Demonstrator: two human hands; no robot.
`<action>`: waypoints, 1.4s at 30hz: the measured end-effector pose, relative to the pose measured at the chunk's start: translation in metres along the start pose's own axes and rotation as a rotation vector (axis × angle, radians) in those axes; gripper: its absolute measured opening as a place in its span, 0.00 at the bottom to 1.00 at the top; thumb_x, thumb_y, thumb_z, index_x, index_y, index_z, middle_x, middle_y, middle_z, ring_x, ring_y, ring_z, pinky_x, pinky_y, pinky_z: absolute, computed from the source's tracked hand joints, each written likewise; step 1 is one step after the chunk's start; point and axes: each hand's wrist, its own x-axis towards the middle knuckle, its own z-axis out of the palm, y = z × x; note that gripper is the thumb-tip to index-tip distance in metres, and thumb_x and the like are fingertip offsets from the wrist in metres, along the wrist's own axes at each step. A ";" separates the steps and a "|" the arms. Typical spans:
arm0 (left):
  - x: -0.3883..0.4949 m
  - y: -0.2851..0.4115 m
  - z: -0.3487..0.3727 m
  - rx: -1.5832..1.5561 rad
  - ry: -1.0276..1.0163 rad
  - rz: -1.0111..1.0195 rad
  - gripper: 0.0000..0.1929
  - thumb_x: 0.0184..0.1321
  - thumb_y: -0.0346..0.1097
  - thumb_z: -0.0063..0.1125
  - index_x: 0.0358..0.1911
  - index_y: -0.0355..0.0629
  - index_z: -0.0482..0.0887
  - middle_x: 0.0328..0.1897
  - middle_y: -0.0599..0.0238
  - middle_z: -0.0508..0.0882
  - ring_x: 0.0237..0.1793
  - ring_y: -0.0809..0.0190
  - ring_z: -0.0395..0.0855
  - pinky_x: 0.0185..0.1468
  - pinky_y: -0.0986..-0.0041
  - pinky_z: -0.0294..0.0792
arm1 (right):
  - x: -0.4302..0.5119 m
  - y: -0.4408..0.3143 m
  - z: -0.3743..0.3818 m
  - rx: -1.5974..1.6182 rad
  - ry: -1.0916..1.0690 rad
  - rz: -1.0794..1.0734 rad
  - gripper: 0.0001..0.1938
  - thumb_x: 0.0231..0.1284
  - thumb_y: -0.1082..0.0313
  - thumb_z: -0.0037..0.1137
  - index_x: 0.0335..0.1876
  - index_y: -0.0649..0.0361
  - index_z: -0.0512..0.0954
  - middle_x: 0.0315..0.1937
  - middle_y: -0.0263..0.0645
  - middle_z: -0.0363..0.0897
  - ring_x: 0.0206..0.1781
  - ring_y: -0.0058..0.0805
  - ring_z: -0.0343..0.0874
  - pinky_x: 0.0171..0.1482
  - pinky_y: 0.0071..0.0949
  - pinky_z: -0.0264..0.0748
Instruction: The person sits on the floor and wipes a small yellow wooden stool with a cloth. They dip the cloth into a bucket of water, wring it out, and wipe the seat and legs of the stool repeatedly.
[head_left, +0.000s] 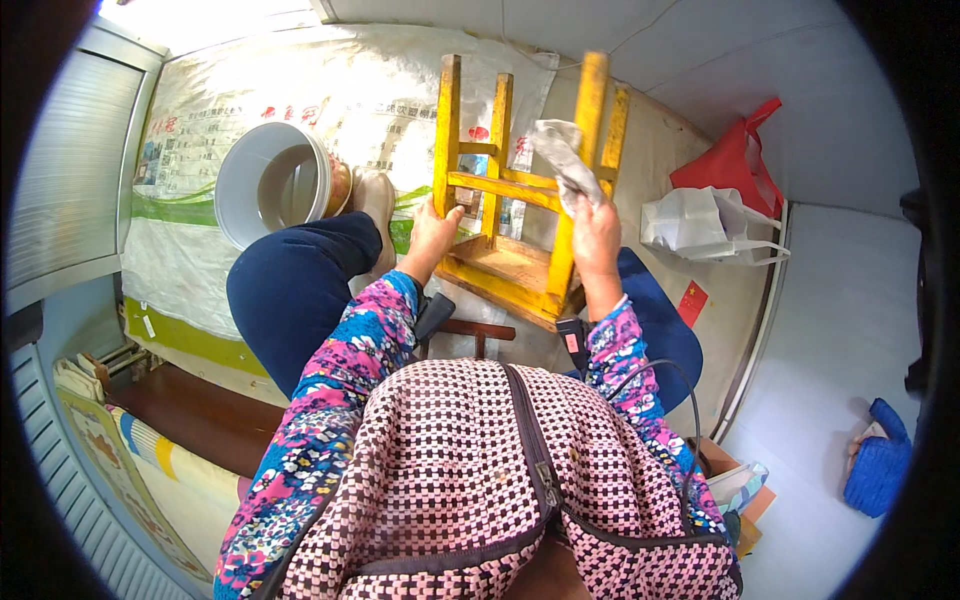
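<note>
Between my knees a yellow wooden stool (504, 189) is turned upside down, its legs pointing up and away from me. The paint on its legs is worn and chipped. My left hand (433, 236) grips the near left leg low down, close to the seat. In my right hand (598, 232) is a greyish-white cloth (564, 154), which lies against the near right leg and hangs over a rail. That leg's upper end is blurred. The underside of the seat (504, 262) shows bare wood.
A white bucket (271, 187) with cloudy water stands by my left foot. Printed plastic sheeting (352, 82) covers the floor. Right of the stool are a white bag (701, 225) and a red bag (739, 169) by the wall. A dark brown bench (195, 412) lies at lower left.
</note>
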 end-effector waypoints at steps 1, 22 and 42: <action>-0.005 0.004 0.004 0.167 0.095 0.047 0.31 0.65 0.47 0.63 0.66 0.35 0.72 0.58 0.49 0.83 0.60 0.53 0.80 0.63 0.66 0.70 | 0.002 -0.009 0.008 0.067 -0.005 -0.066 0.15 0.69 0.60 0.51 0.53 0.60 0.80 0.44 0.55 0.84 0.48 0.56 0.83 0.50 0.46 0.77; 0.040 -0.011 -0.049 0.159 0.400 0.036 0.26 0.70 0.59 0.47 0.48 0.41 0.84 0.45 0.43 0.87 0.50 0.38 0.84 0.53 0.52 0.73 | 0.022 0.017 -0.016 0.470 -0.126 0.038 0.13 0.64 0.66 0.57 0.49 0.66 0.78 0.43 0.46 0.83 0.43 0.30 0.80 0.49 0.30 0.76; 0.009 0.004 -0.026 0.113 0.494 -0.190 0.24 0.69 0.57 0.49 0.46 0.41 0.85 0.47 0.45 0.87 0.51 0.40 0.84 0.55 0.54 0.73 | -0.021 0.017 0.013 0.102 -0.665 -0.098 0.23 0.60 0.68 0.60 0.63 0.60 0.77 0.47 0.43 0.81 0.50 0.34 0.81 0.57 0.31 0.75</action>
